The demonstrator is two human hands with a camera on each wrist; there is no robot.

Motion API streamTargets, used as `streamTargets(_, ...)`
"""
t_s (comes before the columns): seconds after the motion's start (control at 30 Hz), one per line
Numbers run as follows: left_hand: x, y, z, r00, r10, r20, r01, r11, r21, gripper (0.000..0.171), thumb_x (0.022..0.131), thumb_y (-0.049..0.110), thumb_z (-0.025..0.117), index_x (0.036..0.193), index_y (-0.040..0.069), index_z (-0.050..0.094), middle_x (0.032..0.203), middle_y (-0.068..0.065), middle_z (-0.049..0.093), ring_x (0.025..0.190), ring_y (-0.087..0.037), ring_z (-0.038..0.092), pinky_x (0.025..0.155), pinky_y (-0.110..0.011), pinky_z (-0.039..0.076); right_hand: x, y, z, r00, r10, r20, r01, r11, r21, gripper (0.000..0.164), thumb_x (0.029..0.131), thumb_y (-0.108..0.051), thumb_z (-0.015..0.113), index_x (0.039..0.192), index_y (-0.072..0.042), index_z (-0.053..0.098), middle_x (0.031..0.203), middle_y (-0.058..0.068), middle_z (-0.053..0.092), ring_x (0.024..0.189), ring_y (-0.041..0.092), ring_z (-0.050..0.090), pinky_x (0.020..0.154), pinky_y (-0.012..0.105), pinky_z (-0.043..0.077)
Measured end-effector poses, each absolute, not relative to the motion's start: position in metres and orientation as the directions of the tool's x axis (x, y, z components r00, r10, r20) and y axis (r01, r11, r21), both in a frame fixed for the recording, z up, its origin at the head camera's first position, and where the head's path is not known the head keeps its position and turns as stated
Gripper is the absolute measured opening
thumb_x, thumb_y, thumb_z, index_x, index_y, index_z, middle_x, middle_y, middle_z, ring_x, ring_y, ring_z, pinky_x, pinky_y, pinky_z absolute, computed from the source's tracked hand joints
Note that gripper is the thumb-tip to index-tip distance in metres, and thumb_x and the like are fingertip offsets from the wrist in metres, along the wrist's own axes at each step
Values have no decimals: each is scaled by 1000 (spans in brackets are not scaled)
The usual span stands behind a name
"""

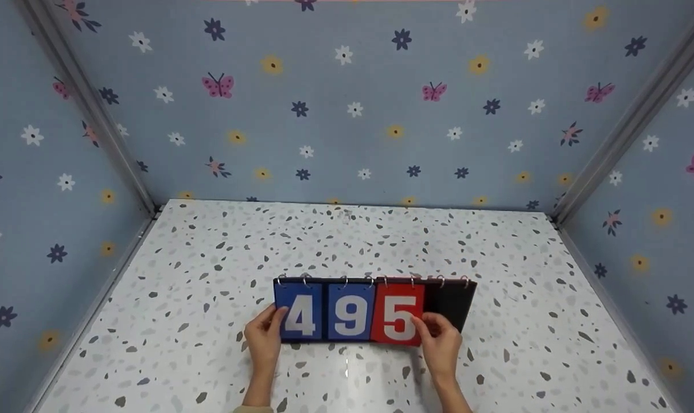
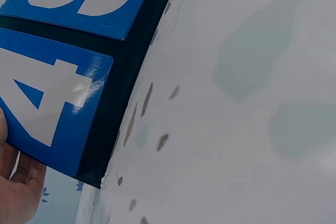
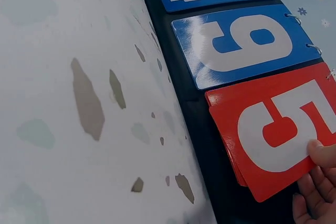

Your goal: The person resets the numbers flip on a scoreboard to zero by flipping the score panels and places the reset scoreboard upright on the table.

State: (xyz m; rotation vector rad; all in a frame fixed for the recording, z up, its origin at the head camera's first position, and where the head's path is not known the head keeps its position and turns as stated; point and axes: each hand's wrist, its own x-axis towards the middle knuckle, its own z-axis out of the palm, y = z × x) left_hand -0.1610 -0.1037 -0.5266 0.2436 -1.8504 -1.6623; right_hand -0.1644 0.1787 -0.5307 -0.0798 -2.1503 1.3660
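Observation:
A flip scoreboard with a black backing (image 1: 453, 298) stands tilted on the table, showing blue cards 4 (image 1: 300, 312) and 9 (image 1: 350, 312) and a red card 5 (image 1: 397, 298). My left hand (image 1: 265, 332) holds the board's left edge, thumb on the front beside the 4 and fingers behind. With thumb and fingers my right hand (image 1: 441, 341) pinches the right edge of the red 5 card. In the right wrist view that card (image 3: 252, 182) sits askew, with more red cards under it. The black panel right of the 5 shows no number.
Metal rings (image 1: 385, 281) join the cards along the board's top edge. The speckled white table (image 1: 347, 241) meets a blue flower-patterned wall (image 1: 347, 115) at the back, with similar panels (image 1: 54, 218) at both sides.

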Motion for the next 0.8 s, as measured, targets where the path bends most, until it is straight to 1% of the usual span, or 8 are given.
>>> streamTargets(0.1, -161, -103, -527, -781, -530, 330, 272, 186, 944, 15, 76, -6, 65, 88, -14, 64, 80, -26, 63, 51, -17, 50, 46, -14, 37, -162, 180, -529, -838, 338, 429, -244, 472, -847, 17, 70, -7, 75, 82, -4, 64, 70, 2, 62, 58, 10, 55, 52, 19, 44)
streamTargets(0.23, -161, -104, -528, -778, -523, 349, 302, 176, 937, 14, 75, -8, 64, 87, -15, 64, 78, -26, 63, 50, -17, 48, 45, -14, 35, -158, 184, -527, -851, 278, 445, -288, 462, -839, 35, 71, -4, 73, 103, -5, 57, 74, 2, 61, 61, 11, 53, 52, 18, 43)
streamTargets(0.33, -161, -105, -528, -780, -509, 364, 326, 167, 931, 13, 76, -10, 63, 87, -15, 63, 77, -26, 62, 51, -16, 49, 46, -14, 36, -155, 186, -521, -868, 229, 441, -307, 451, -838, 44, 72, -2, 71, 111, -9, 53, 77, 2, 61, 62, 12, 52, 53, 18, 43)
streamTargets(0.47, -161, -105, -528, -788, -506, 351, 314, 160, 936, 14, 76, -9, 63, 88, -15, 63, 79, -26, 62, 55, -13, 51, 48, -14, 38, -150, 190, -510, -889, 203, 410, -308, 397, -864, 42, 74, -2, 70, 111, -14, 56, 81, 1, 61, 60, 14, 50, 53, 21, 42)
streamTargets(0.57, -161, -105, -528, -795, -511, 327, 292, 150, 945, 15, 77, -8, 63, 89, -15, 63, 81, -26, 63, 56, -12, 52, 49, -14, 39, -148, 193, -504, -897, 172, 407, -322, 378, -868, 36, 74, -2, 70, 108, -10, 60, 85, 4, 61, 59, 14, 49, 53, 22, 42)
streamTargets(0.63, -161, -105, -529, -798, -512, 318, 283, 147, 948, 15, 77, -7, 64, 90, -15, 63, 82, -26, 63, 56, -12, 52, 49, -15, 39, -147, 196, -498, -912, 141, 384, -315, 356, -879, 32, 74, -3, 70, 105, -6, 62, 87, 7, 62, 59, 15, 49, 53, 22, 42)
streamTargets(0.73, -162, -106, -529, -799, -514, 312, 275, 148, 950, 16, 77, -6, 64, 90, -14, 63, 82, -26, 63, 57, -9, 52, 50, -15, 39, -147, 202, -487, -950, 76, 302, -269, 287, -920, 30, 76, -5, 69, 105, -1, 63, 91, 11, 62, 64, 15, 53, 56, 23, 45)
streamTargets(0.8, -162, -106, -529, -798, -516, 312, 273, 151, 950, 15, 77, -6, 64, 90, -14, 64, 82, -26, 63, 56, -8, 52, 50, -15, 39, -147, 207, -480, -973, 16, 229, -219, 224, -950, 30, 80, -7, 65, 108, 2, 60, 97, 15, 61, 70, 15, 57, 60, 25, 48)
